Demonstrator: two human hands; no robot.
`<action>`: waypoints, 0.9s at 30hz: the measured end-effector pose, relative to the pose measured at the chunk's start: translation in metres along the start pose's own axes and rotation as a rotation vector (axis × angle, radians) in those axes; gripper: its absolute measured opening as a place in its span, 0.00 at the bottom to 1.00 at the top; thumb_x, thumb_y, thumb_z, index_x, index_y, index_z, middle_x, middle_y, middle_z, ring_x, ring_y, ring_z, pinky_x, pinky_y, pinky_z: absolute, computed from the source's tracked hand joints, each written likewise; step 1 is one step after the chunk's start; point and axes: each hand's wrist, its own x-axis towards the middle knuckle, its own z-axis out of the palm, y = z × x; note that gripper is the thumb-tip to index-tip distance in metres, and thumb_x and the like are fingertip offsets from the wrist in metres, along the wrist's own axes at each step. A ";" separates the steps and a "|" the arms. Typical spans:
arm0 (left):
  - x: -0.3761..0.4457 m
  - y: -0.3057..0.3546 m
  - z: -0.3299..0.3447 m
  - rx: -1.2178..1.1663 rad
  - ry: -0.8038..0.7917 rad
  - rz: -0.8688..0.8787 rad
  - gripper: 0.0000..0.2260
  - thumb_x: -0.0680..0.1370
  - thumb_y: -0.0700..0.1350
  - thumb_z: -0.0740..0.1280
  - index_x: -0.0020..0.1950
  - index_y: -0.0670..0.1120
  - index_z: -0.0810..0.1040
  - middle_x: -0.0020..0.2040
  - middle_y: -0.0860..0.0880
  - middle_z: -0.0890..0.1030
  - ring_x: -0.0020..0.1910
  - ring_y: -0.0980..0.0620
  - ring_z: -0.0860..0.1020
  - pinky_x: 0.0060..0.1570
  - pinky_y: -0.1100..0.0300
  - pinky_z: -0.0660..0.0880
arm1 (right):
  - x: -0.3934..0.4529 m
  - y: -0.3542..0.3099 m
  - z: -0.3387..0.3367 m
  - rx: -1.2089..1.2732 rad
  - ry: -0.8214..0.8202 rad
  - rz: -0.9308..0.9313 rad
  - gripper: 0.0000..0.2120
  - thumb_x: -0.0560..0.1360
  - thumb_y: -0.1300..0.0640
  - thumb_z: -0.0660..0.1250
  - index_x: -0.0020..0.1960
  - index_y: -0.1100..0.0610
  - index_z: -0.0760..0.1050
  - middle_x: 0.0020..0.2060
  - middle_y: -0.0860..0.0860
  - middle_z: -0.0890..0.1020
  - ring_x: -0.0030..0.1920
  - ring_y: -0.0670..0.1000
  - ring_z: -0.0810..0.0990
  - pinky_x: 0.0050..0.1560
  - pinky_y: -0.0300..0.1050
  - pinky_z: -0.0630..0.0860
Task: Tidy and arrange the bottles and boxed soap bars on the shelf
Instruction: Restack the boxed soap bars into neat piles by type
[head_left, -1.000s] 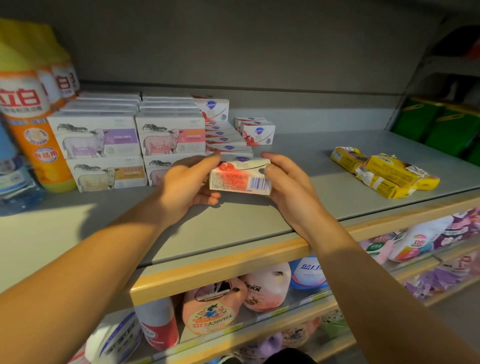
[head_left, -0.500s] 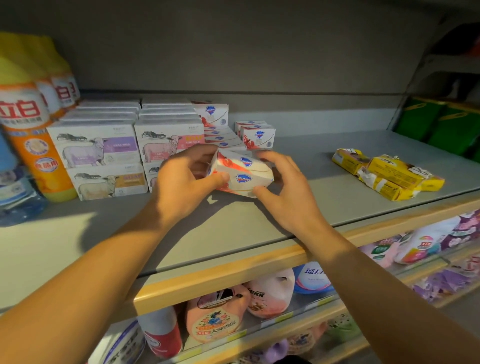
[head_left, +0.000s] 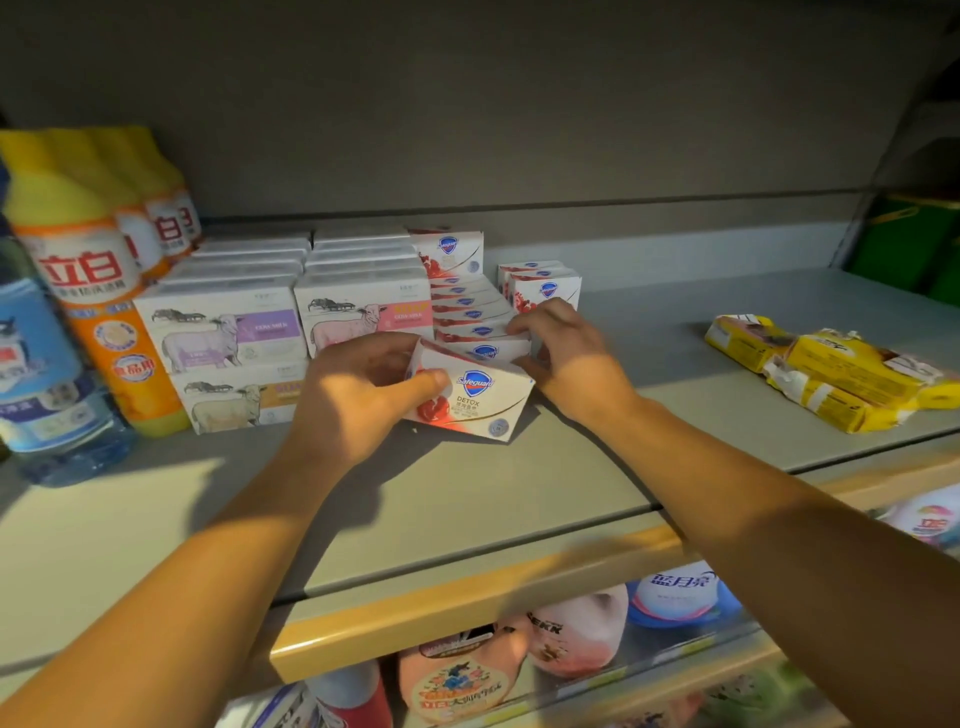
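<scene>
My left hand (head_left: 358, 395) grips a white-and-red Safeguard soap box (head_left: 478, 402), thumb on its front face. The box is tilted, its lower edge on the grey shelf (head_left: 519, 493). My right hand (head_left: 569, 358) is at the box's far right corner, thumb against its edge. Its curled fingers lie over the front of a row of matching Safeguard boxes (head_left: 470, 312) just behind. Two more Safeguard boxes (head_left: 543, 286) stand right of that row. Stacked sheep-print soap boxes (head_left: 228, 332) sit to the left. Yellow-capped orange bottles (head_left: 93, 270) stand at far left.
A blue-labelled clear bottle (head_left: 36, 374) stands at the left edge. Yellow wrapped soap bars (head_left: 836, 374) lie loose on the right of the shelf. Green packs (head_left: 909, 244) sit at the back right. Detergent pouches (head_left: 576, 634) fill the shelf below.
The box was turned from barcode side to logo side and moved back toward the row. My right hand shifted from its right end to the far corner by the row.
</scene>
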 end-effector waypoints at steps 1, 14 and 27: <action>0.000 -0.001 0.000 -0.001 0.002 -0.007 0.10 0.71 0.36 0.76 0.48 0.48 0.84 0.44 0.56 0.86 0.45 0.58 0.85 0.45 0.67 0.79 | 0.006 0.001 0.003 -0.021 -0.016 0.011 0.17 0.75 0.60 0.71 0.63 0.54 0.75 0.64 0.51 0.73 0.59 0.55 0.75 0.60 0.47 0.75; 0.002 0.001 0.002 -0.085 0.130 -0.105 0.08 0.72 0.35 0.75 0.45 0.47 0.84 0.38 0.56 0.86 0.38 0.60 0.84 0.39 0.70 0.77 | 0.020 0.011 0.010 -0.042 -0.045 0.046 0.17 0.75 0.58 0.71 0.63 0.50 0.74 0.64 0.49 0.72 0.61 0.54 0.74 0.59 0.46 0.73; -0.003 -0.003 0.019 -0.093 0.152 -0.074 0.10 0.73 0.38 0.74 0.53 0.46 0.80 0.43 0.52 0.86 0.44 0.54 0.85 0.46 0.60 0.80 | -0.006 -0.023 -0.033 0.565 -0.021 0.058 0.24 0.68 0.64 0.74 0.58 0.42 0.77 0.53 0.39 0.81 0.49 0.38 0.80 0.48 0.31 0.76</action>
